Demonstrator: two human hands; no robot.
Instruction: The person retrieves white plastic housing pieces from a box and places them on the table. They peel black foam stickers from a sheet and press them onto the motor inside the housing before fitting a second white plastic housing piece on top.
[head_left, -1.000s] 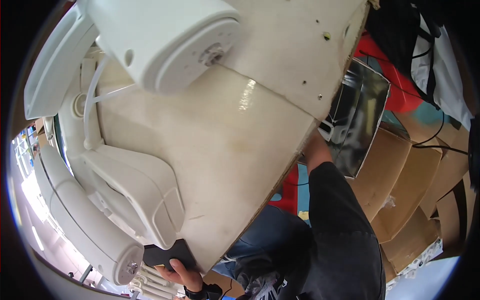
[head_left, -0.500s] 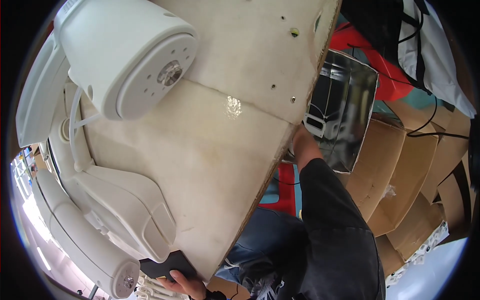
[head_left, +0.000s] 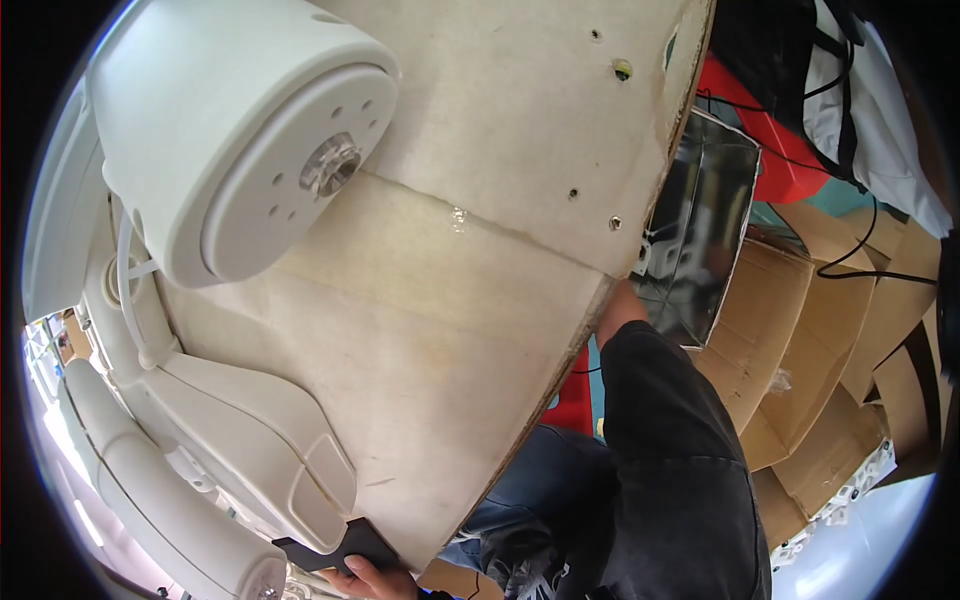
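Scuffed off-white counter, and its right edge now hides more of the white piece in the shiny-lined box, so can't tell the right hand's opening or grip; left hand's half-curled at a black slab, bottom corner, hold unclear.

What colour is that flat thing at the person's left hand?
The flat thing is black; the head view shows it best.
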